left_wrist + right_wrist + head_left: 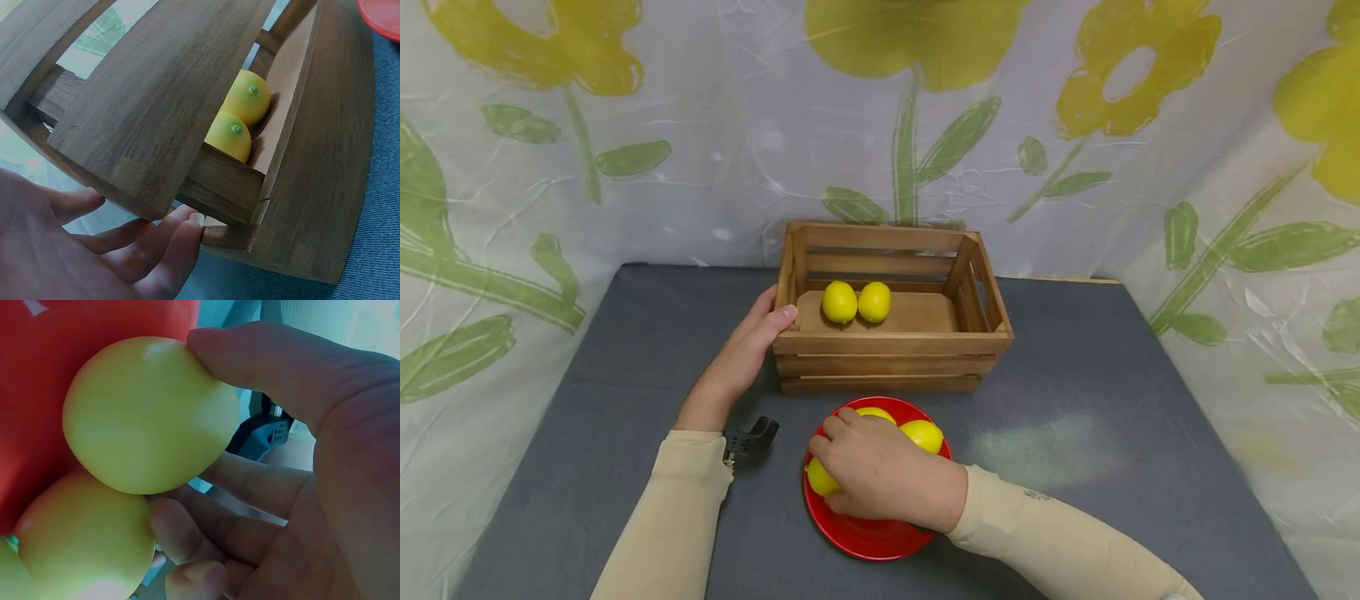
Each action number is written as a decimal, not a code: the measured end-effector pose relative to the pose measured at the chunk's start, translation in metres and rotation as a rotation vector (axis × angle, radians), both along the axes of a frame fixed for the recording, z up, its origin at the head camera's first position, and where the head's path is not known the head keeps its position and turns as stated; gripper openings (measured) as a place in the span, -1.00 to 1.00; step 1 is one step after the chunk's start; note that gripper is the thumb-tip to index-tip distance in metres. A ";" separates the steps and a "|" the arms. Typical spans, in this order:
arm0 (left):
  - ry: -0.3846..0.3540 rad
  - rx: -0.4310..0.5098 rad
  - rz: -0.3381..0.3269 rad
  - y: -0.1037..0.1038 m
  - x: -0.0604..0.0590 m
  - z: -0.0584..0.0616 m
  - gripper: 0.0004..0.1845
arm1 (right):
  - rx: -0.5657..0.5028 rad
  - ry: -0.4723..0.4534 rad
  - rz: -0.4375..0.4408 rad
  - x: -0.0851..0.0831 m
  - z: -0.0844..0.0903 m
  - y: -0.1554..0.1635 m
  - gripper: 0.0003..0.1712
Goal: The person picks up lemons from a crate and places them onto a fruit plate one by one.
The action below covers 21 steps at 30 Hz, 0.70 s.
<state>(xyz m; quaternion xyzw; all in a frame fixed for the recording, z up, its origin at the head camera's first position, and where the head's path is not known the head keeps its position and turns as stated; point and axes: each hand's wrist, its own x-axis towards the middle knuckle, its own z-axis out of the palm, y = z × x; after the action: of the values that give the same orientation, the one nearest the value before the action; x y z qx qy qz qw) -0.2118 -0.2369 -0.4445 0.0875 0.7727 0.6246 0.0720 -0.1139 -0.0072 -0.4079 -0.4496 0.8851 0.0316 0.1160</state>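
Note:
My left hand (733, 354) holds the left end of a slatted wooden crate (887, 343), its thumb over the rim. Two yellow lemons (839, 302) sit side by side on the crate floor, toward its left; the left wrist view shows these lemons (247, 98) through the slats. In front of the crate, my right hand (891, 471) reaches over a red plate (872, 546) and grips a lemon (150, 415) at the plate's left side, thumb and fingers around it. Two more lemons, a right one (923, 434) and a partly covered back one (877, 412), lie on the plate.
A dark grey cloth covers the table (1075, 500). Behind it hangs a pale curtain (737, 150) painted with yellow flowers, also running along both sides. A black strap (752, 437) sticks out beside the left wrist.

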 end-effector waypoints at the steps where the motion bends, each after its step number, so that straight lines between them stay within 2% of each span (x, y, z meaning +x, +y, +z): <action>1: 0.000 0.000 0.000 0.000 0.000 0.000 -0.16 | -0.002 -0.003 -0.004 0.000 0.000 0.000 -0.28; 11: -0.011 0.000 0.004 0.001 0.000 0.001 -0.14 | 0.002 -0.014 -0.020 -0.001 0.000 0.001 -0.23; 21: -0.012 0.003 0.005 0.001 0.000 0.001 -0.15 | -0.020 0.007 0.006 -0.001 0.003 0.003 -0.31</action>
<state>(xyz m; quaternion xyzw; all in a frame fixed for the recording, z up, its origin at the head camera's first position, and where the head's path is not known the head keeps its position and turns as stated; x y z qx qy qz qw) -0.2121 -0.2362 -0.4440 0.0819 0.7716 0.6263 0.0748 -0.1152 -0.0037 -0.4046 -0.4533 0.8844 0.0246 0.1082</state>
